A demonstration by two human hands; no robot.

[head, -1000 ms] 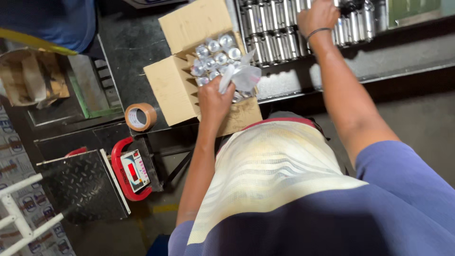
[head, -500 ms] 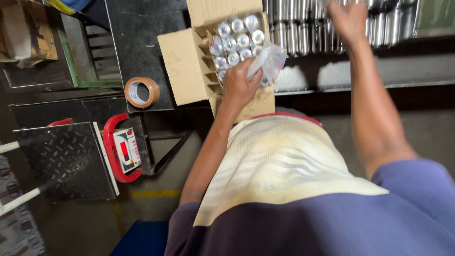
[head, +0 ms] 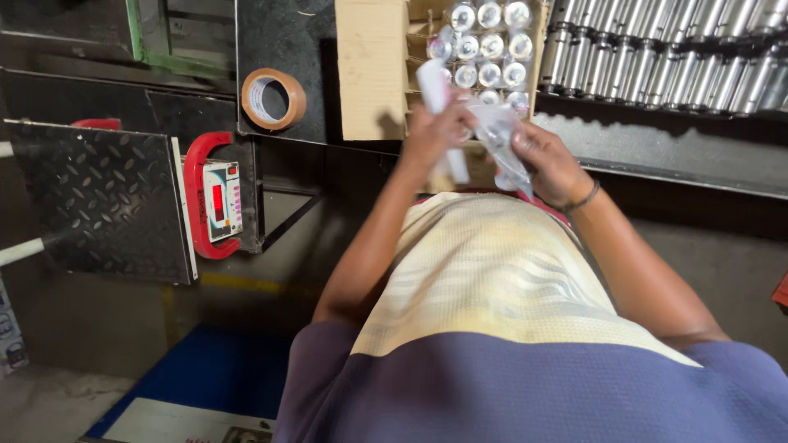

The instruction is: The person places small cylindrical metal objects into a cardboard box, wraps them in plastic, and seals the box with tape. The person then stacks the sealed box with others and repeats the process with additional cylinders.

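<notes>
A clear plastic bag is gripped in the right hand, just in front of the open carton of bagged metal cylinders. A white, flat-looking piece is pinched in the left hand. Half a second ago the right hand was stretched to the rack of cylinders; it has been brought back to meet the left at the bag. A tape roll lies left of the carton, a scale lower left.
</notes>
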